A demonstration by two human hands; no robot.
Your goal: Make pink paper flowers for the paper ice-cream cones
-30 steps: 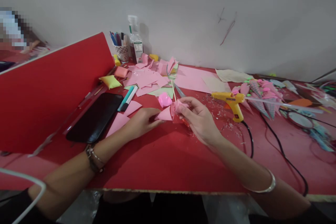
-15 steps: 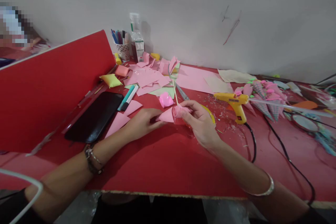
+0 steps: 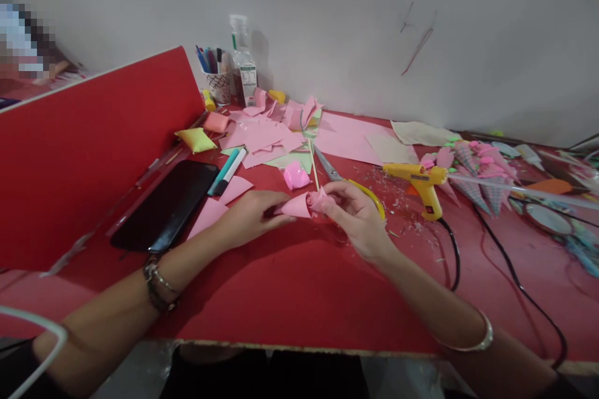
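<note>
My left hand [image 3: 255,215] is closed on the narrow end of a pink paper cone [image 3: 296,205], its wide mouth turned to the right. My right hand [image 3: 358,215] pinches a crumpled pink paper flower [image 3: 319,201], which meets the cone's mouth; how far it sits inside I cannot tell. Behind the fingers a thin wooden stick [image 3: 313,162] points away. A pink clay lump [image 3: 296,174] lies just beyond my hands. Yellow-handled scissors [image 3: 328,165] lie behind my right hand, partly covered by it. Pink paper pieces [image 3: 208,215] lie by my left wrist.
A yellow glue gun [image 3: 421,184] with a black cord lies to the right, before a pile of finished paper cones [image 3: 482,165]. On the left are a black phone [image 3: 166,206], two markers [image 3: 227,173] and a red board [image 3: 93,149]. Pink paper scraps [image 3: 264,134] cover the back.
My hands hold almost the same place. The cone now lies closer against the flower, and my left fingers have shifted slightly along it. The view has moved a little.
</note>
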